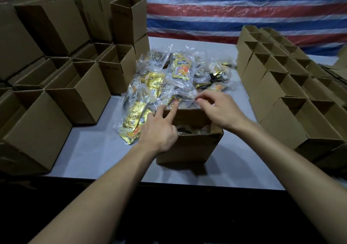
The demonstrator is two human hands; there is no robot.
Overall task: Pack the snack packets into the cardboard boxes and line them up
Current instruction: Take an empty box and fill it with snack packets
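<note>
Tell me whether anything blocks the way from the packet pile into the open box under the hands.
Nothing visible does. The snack packets lie right behind the open box, touching its far rim. Both the left hand and right hand are already over that rim, at the nearest bags, and the box top is open.

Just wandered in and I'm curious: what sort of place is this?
Probably a small packing workshop. Rows of open brown cardboard boxes flank a pale grey table, a heap of gold snack packets in clear plastic bags lies mid-table, and a red, white and blue striped tarpaulin hangs behind.
</note>
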